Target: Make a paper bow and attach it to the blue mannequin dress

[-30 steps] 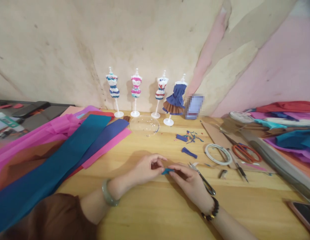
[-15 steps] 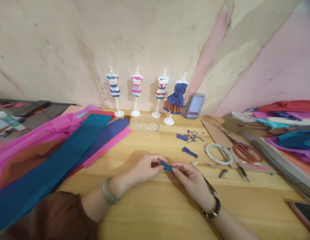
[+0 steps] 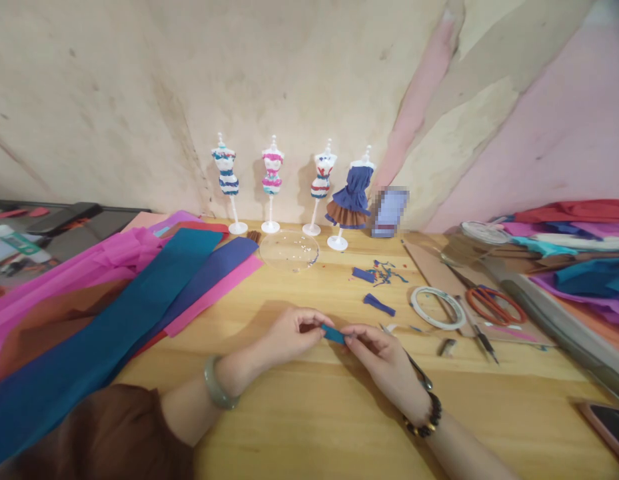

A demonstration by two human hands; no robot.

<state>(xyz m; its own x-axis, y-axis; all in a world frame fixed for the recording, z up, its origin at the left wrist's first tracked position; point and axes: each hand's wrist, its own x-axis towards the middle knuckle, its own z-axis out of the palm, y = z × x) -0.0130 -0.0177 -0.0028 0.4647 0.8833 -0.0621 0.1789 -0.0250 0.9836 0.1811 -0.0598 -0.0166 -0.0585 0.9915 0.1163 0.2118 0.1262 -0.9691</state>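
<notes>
A small teal paper strip (image 3: 334,334) is stretched between my two hands above the wooden table. My left hand (image 3: 296,333) pinches its left end between thumb and fingers. At the other end, my right hand (image 3: 376,350) pinches the strip the same way. Partly hidden under my right hand and wrist lies a slim dark metal tool (image 3: 420,370). Beyond my hands are a dark blue gathered strip (image 3: 380,305) and a flat blue piece (image 3: 363,274) beside a heap of coloured scraps (image 3: 386,273).
Several miniature dress forms stand along the wall, one in a blue and brown dress (image 3: 356,190). Long coloured paper sheets (image 3: 154,300) cover the left side. A tape roll (image 3: 438,308), orange-handled scissors (image 3: 495,305), a pen-like knife (image 3: 485,343) and a phone (image 3: 609,427) lie rightward.
Both hands stay in nearly the same place, still pinching the teal strip. The strip shows slightly flatter and straighter between the fingers now.
</notes>
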